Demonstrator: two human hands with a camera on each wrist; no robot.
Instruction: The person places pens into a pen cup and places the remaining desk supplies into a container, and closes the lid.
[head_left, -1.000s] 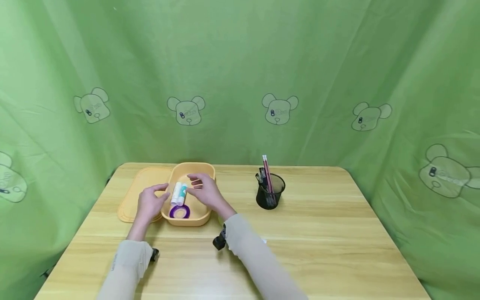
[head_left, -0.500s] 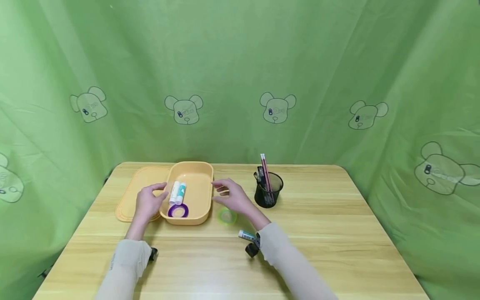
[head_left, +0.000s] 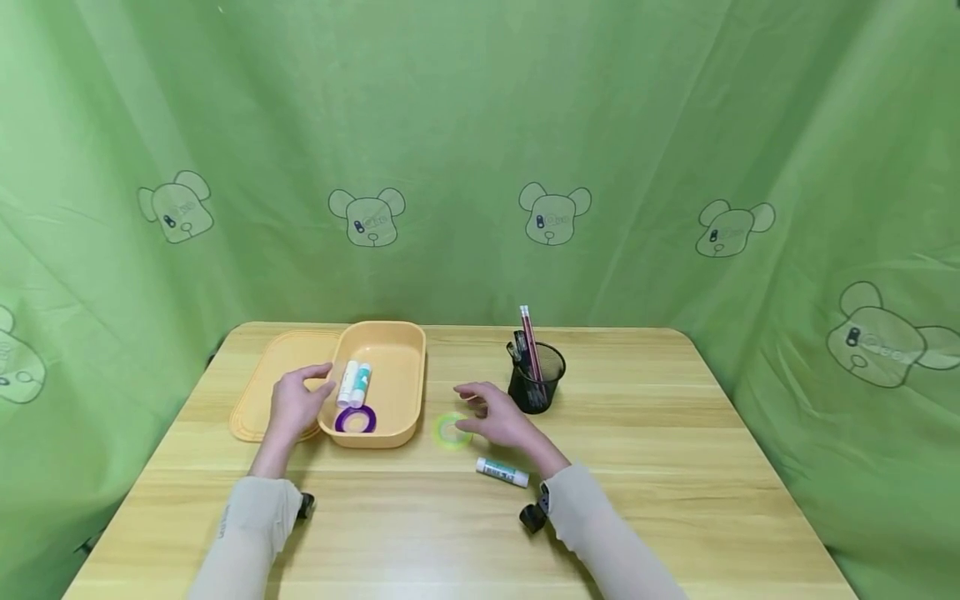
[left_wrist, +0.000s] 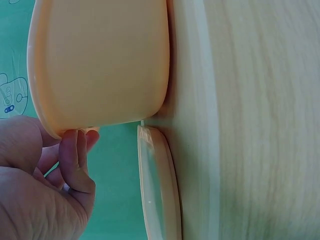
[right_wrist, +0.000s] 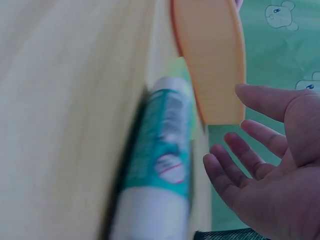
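Note:
My left hand (head_left: 294, 404) pinches the left rim of an orange plastic box (head_left: 408, 417); in the left wrist view its fingertips meet the box edge. Inside the box lie two glue sticks (head_left: 360, 385), side by side, and a purple tape roll (head_left: 356, 420). My right hand (head_left: 504, 419) hovers empty with spread, slightly bent fingers, its thumb overlapping a yellow-green tape roll (head_left: 444, 435) on the table. Below that hand lies another glue stick (head_left: 502, 472), white with a teal label, large in the right wrist view.
An orange lid (head_left: 258, 404) lies flat on the table, partly under the left hand and against the box. Right of the box stands a black mesh pen cup (head_left: 534, 395) with pencils and pens. A green curtain (head_left: 465, 283) hangs behind the table.
My right hand has moved out of the box, over its right rim and rightward to the yellow-green tape roll, uncovering it and the loose glue stick. The left hand stays at the rim.

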